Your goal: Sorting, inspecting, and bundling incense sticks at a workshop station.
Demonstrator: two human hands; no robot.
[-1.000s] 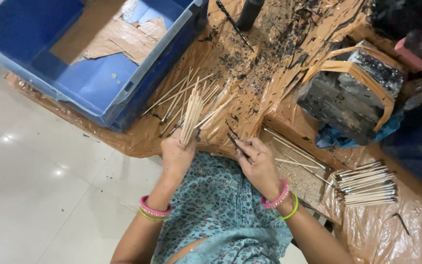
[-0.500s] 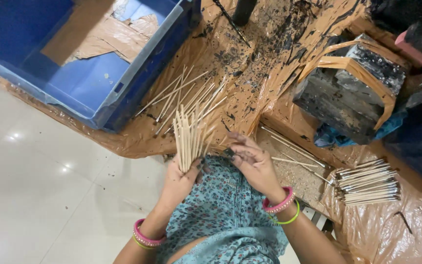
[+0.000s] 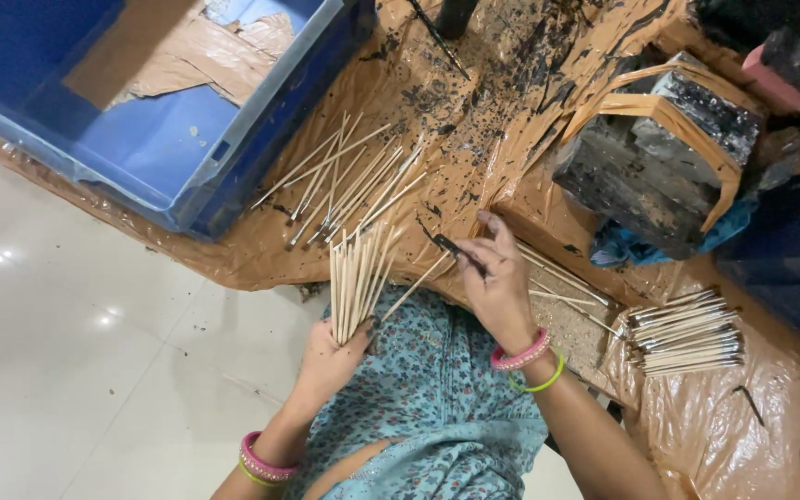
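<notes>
Blue crate (image 3: 141,157) sits top left on the brown plastic sheet (image 3: 474,111). Next to it, loose sticks (image 3: 344,181) are spread out. Left hand (image 3: 331,356) is closed around an upright bunch of sticks (image 3: 356,282). Right hand (image 3: 497,278) pinches one dark-coated stick (image 3: 460,250). Far right there's a neat stick pile (image 3: 687,333).

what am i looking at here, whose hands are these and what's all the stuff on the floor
This is filmed by a camera worn on a person's head, looking down at their own two bare hands. The left hand grips a bunch of thin sticks standing upright. The right hand pinches one stick with a dark coated end. More loose sticks lie on a brown plastic sheet spattered with black paste. A blue crate sits at upper left, and a neat pile of sticks lies to the right.
</notes>
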